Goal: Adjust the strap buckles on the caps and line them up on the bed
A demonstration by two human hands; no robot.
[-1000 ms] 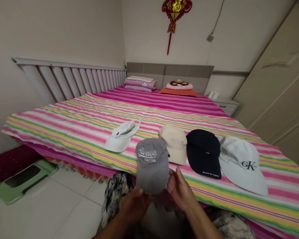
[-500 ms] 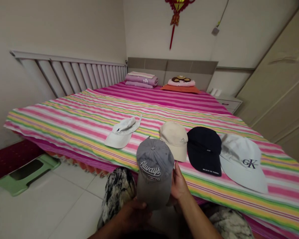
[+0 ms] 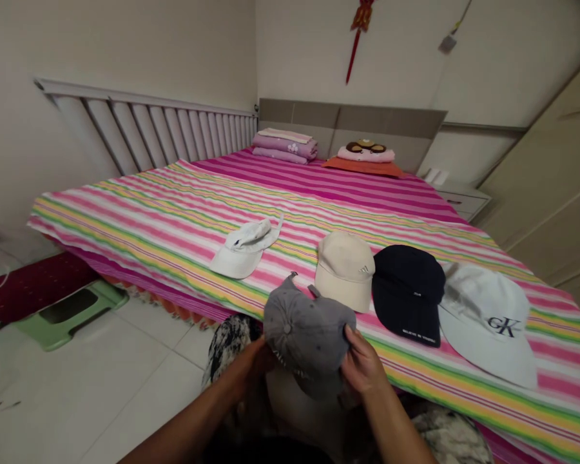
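Note:
A grey baseball cap is held up over my lap at the bed's edge, its crown turned upward and its back strap pointing away from me. My left hand grips its left side, the fingers partly hidden by the cap. On the right side, my right hand pinches the cap's edge between thumb and fingers. Beyond it on the striped sheet lie a white cap, a beige cap, a black cap and a white cap with "CK"-like letters.
Folded purple bedding and a pink pillow stack rest near the headboard. A white rail runs along the bed's left side. A green stool stands on the tiled floor, and a nightstand at the far right.
The grey cap has tilted forward, so its "Always" lettering now faces down and away from view. My left hand has moved up from the brim to the cap's left side. The view has shifted slightly.

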